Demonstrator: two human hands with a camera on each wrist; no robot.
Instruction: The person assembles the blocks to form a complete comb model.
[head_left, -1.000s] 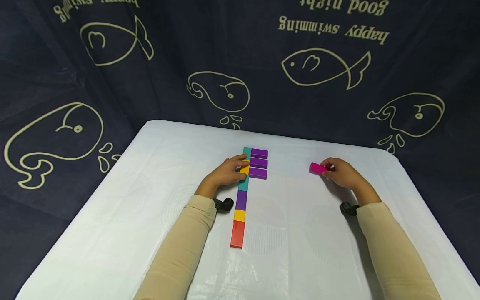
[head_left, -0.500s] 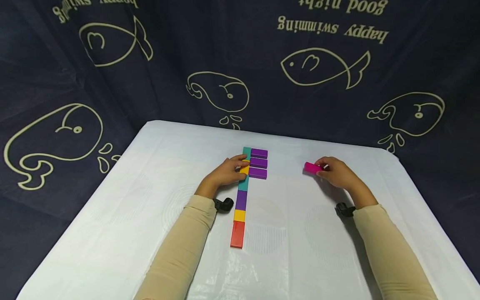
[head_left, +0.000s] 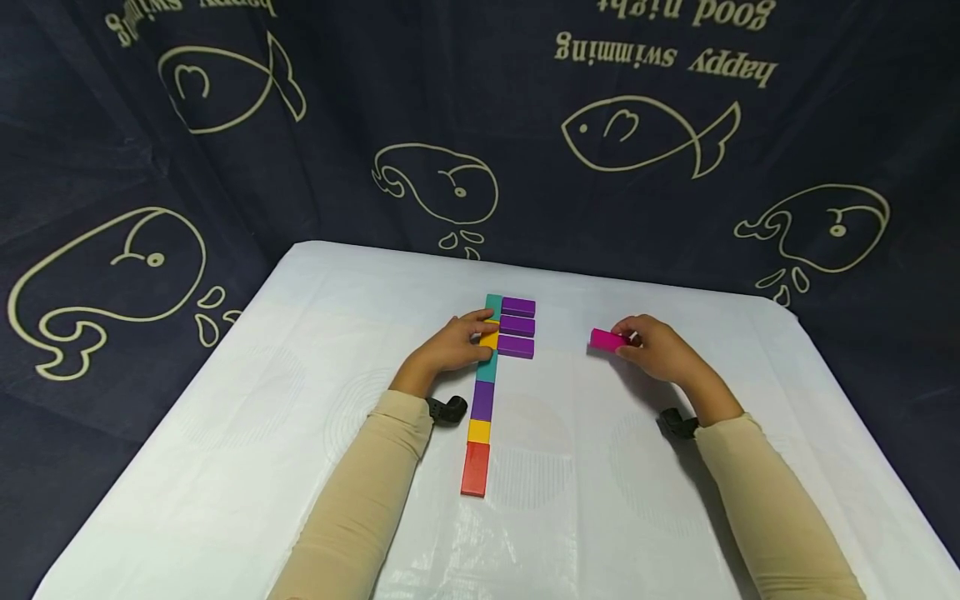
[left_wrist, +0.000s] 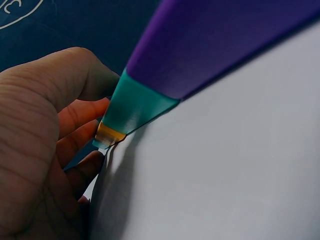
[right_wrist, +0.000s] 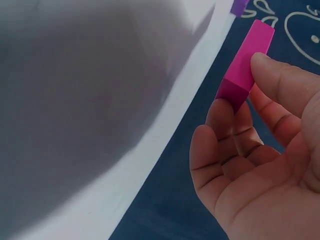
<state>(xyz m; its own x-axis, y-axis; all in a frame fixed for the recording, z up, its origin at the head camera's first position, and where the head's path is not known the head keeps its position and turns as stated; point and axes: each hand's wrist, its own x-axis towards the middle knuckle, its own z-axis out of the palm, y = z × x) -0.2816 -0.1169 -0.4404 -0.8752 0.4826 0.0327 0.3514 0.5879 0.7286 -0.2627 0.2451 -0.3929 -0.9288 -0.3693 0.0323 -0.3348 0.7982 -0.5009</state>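
Note:
My right hand (head_left: pixel 662 350) pinches a magenta block (head_left: pixel 606 340) by its right end, thumb against fingers, off the tabletop. In the right wrist view the magenta block (right_wrist: pixel 246 65) sticks out past the thumb. Over the far part of a straight column of blocks lies my left hand (head_left: pixel 448 343), its fingers and thumb touching around a yellow block (head_left: pixel 490 340). A teal block (head_left: pixel 487 367) and a purple block (left_wrist: pixel 215 45) continue that column nearer to me. Three purple blocks (head_left: pixel 517 326) lie side by side against the column's far right side.
The column's near end has a yellow block (head_left: pixel 478 431) and a red block (head_left: pixel 475 469). A white cloth covers the table (head_left: pixel 637 500). Behind it hangs a dark curtain (head_left: pixel 525 100) with fish and whale drawings. Each wrist wears a black camera (head_left: pixel 448 410).
My right hand has carried the magenta block leftward, toward the three purple blocks. The left hand and the laid blocks have stayed put.

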